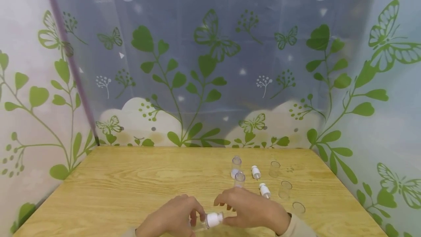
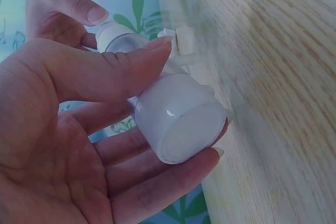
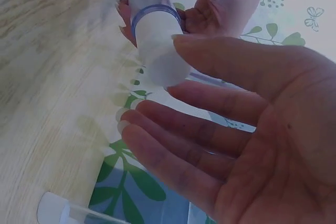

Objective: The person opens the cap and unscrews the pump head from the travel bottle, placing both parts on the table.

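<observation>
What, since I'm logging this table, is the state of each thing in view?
Held bottle: on its side, white top on.
Left hand: holding the bottle.
Right hand: not gripping, beside the white top; contact unclear.
Two clear bottles: upright, no white top on.
Two spare white tops: off any bottle.
Three clear covers: standing, off any bottle.

Tbl [image 1: 138,173] rear L passable; wht pcs [image 1: 255,172], clr cups [image 1: 285,190] obstruct R.
</observation>
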The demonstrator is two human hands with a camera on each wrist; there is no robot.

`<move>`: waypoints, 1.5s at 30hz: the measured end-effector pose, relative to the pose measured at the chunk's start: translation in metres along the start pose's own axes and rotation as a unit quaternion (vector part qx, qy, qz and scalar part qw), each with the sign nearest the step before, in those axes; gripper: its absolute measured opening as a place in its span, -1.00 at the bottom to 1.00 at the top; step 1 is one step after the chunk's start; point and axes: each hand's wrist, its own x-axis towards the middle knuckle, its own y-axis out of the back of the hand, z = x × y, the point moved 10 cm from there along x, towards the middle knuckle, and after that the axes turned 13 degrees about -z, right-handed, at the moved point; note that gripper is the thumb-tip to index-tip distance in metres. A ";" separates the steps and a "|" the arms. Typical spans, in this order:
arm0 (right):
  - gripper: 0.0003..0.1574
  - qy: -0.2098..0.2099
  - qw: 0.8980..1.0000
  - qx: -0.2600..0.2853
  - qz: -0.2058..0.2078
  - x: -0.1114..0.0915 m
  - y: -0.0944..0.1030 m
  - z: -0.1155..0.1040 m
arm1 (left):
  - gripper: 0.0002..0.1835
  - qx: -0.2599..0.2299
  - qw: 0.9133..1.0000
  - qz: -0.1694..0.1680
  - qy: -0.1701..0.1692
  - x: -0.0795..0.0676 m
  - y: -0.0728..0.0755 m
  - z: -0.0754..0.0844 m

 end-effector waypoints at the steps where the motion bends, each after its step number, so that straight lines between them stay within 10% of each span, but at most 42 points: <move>1: -0.56 0.002 1.000 -0.003 0.001 0.001 -0.001 -0.001 | -0.70 0.001 1.000 0.000 -0.001 0.000 0.000 0.000; 45: -0.86 0.082 0.996 -0.013 0.038 0.012 -0.009 -0.014 | -0.65 0.011 0.999 0.014 -0.027 0.003 -0.001 0.007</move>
